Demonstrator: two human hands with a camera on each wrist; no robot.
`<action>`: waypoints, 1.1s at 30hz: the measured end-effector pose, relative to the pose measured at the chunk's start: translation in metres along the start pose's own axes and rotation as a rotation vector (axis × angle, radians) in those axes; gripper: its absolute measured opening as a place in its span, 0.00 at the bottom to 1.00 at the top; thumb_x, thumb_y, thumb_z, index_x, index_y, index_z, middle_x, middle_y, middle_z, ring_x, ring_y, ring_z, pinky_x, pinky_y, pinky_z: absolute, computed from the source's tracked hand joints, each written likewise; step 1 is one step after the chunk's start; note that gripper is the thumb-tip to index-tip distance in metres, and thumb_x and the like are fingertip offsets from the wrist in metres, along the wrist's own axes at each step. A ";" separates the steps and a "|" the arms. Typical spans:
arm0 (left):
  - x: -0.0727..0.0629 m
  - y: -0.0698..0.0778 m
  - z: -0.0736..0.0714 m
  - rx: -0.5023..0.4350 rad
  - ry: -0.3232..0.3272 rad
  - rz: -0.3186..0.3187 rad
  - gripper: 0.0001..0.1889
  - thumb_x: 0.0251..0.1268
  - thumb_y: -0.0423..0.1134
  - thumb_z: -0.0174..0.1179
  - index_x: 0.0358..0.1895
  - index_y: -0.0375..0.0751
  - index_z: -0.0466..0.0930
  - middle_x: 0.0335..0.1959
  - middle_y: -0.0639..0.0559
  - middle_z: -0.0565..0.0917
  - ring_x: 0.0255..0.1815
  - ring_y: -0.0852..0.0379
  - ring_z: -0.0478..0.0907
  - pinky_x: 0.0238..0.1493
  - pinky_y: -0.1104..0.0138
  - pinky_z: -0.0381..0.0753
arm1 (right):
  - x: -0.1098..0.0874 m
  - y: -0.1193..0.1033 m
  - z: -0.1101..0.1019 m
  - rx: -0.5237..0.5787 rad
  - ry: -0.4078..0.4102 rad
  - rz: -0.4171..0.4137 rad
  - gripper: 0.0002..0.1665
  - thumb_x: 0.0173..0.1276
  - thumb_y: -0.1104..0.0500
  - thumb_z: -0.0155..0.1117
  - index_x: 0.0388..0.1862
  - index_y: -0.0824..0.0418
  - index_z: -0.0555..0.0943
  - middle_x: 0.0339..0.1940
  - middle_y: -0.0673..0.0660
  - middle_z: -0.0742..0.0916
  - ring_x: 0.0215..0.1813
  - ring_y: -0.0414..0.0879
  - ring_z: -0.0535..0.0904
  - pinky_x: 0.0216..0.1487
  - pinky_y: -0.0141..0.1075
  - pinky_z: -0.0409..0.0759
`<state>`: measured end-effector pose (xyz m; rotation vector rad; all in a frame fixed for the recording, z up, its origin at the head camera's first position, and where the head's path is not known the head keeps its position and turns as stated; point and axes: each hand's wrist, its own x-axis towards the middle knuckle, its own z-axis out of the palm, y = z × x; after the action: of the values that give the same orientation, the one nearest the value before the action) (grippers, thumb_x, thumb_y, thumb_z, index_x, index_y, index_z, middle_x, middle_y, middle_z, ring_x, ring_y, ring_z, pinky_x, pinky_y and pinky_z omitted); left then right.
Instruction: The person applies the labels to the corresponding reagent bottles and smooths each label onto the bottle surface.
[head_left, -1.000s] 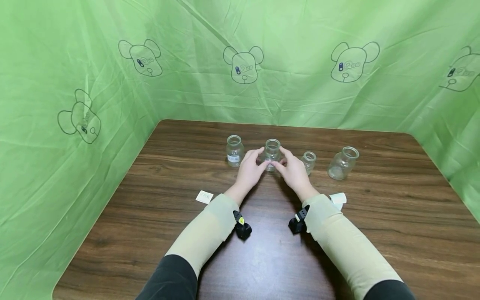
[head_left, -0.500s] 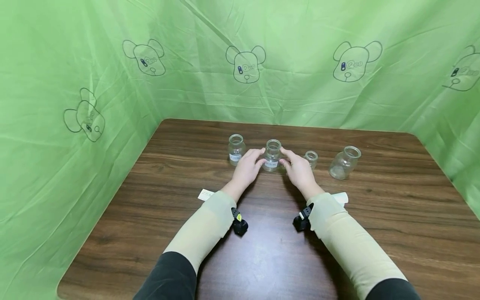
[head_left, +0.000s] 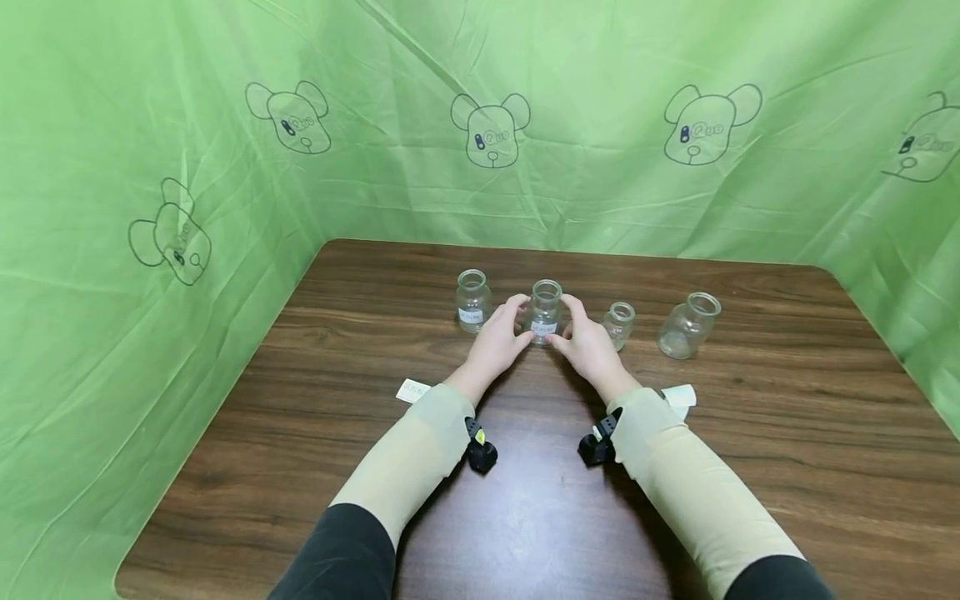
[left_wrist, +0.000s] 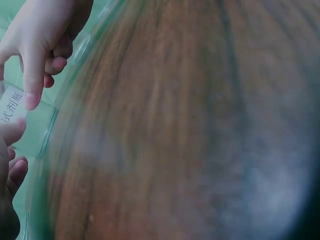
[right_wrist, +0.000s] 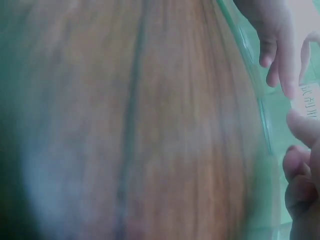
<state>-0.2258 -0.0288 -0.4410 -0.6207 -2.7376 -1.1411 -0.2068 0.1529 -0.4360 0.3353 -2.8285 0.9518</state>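
Both hands work at the central jar (head_left: 546, 310): left hand (head_left: 495, 343) on its left side, right hand (head_left: 588, 346) on its right, fingers curved along the glass and thumbs forward, so the jar is clasped from two sides. Jar stands upright on the brown table (head_left: 517, 517), mouth open. Thumb tips rest at the two ends of its white label (head_left: 543, 328), near each other, not meeting; wrist views show printed characters between them. Change noted: one second back the thumbs met across the front and hid the label; half a second back they stood out to the sides, label bare; now they are on it again. Left of the hands, near, a labelled jar (head_left: 473, 302). Just beyond the right hand, a small jar (head_left: 620, 323), less covered by that hand than half a second ago. Farther right, well apart, a wide jar (head_left: 687, 327), same spot as before. Nearer the person, a paper slip (head_left: 412, 390), its right end now behind the left sleeve (head_left: 408, 458); a second ago it lay uncovered. White paper (head_left: 680, 397) shows beside the right sleeve (head_left: 701, 479). Green sheet (head_left: 420, 200) behind, unchanged.
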 end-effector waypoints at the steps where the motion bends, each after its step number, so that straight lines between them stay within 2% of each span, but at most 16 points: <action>1: 0.000 0.000 0.000 0.004 0.003 0.003 0.31 0.59 0.38 0.64 0.64 0.47 0.61 0.51 0.44 0.77 0.43 0.52 0.79 0.45 0.63 0.77 | 0.000 0.000 0.000 -0.009 0.008 0.000 0.43 0.61 0.54 0.68 0.69 0.55 0.55 0.24 0.55 0.82 0.24 0.49 0.77 0.28 0.43 0.74; 9: 0.001 -0.001 -0.003 0.016 0.031 0.030 0.29 0.60 0.37 0.63 0.63 0.49 0.61 0.48 0.45 0.79 0.43 0.52 0.80 0.44 0.64 0.78 | 0.000 0.002 -0.005 -0.064 0.056 -0.048 0.40 0.61 0.55 0.68 0.68 0.52 0.59 0.24 0.55 0.83 0.26 0.50 0.79 0.31 0.45 0.75; 14: 0.001 -0.001 -0.002 0.015 0.034 0.025 0.29 0.60 0.37 0.63 0.63 0.49 0.61 0.48 0.45 0.80 0.43 0.53 0.80 0.45 0.64 0.77 | 0.000 0.004 -0.005 -0.081 0.052 -0.064 0.39 0.62 0.57 0.66 0.68 0.51 0.58 0.25 0.55 0.83 0.26 0.50 0.79 0.30 0.45 0.75; 20: -0.001 -0.001 -0.002 0.020 0.026 0.017 0.30 0.61 0.36 0.63 0.64 0.49 0.59 0.48 0.45 0.80 0.42 0.53 0.80 0.44 0.64 0.78 | -0.001 0.005 -0.006 -0.058 0.035 -0.042 0.39 0.64 0.59 0.64 0.69 0.48 0.57 0.26 0.55 0.83 0.25 0.49 0.78 0.30 0.44 0.75; 23: -0.003 -0.001 -0.006 -0.009 0.011 0.003 0.32 0.60 0.36 0.63 0.65 0.48 0.58 0.48 0.45 0.79 0.41 0.53 0.80 0.43 0.64 0.78 | -0.005 0.005 -0.009 0.007 0.006 -0.017 0.41 0.64 0.59 0.64 0.71 0.48 0.55 0.25 0.55 0.83 0.22 0.46 0.77 0.27 0.42 0.75; 26: -0.008 0.000 -0.014 -0.043 0.009 -0.037 0.33 0.59 0.36 0.64 0.65 0.46 0.58 0.49 0.44 0.79 0.41 0.52 0.80 0.42 0.63 0.78 | -0.009 0.005 -0.014 0.136 -0.036 0.017 0.43 0.64 0.57 0.64 0.73 0.47 0.52 0.24 0.55 0.82 0.19 0.45 0.77 0.24 0.40 0.75; 30: -0.013 0.004 -0.026 -0.060 0.003 -0.078 0.32 0.58 0.38 0.64 0.65 0.44 0.60 0.51 0.44 0.77 0.41 0.52 0.79 0.42 0.63 0.78 | -0.017 0.003 -0.023 0.292 -0.071 0.070 0.45 0.63 0.56 0.65 0.73 0.46 0.52 0.24 0.58 0.82 0.19 0.49 0.78 0.22 0.40 0.76; 33: -0.017 0.007 -0.032 -0.079 -0.022 -0.077 0.33 0.57 0.40 0.65 0.65 0.43 0.60 0.51 0.44 0.76 0.39 0.53 0.79 0.40 0.65 0.77 | -0.023 0.001 -0.028 0.346 -0.071 0.095 0.46 0.62 0.55 0.66 0.73 0.46 0.52 0.25 0.59 0.83 0.19 0.52 0.79 0.22 0.40 0.76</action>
<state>-0.2092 -0.0529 -0.4178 -0.5448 -2.7684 -1.2722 -0.1836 0.1741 -0.4187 0.2775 -2.7546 1.4810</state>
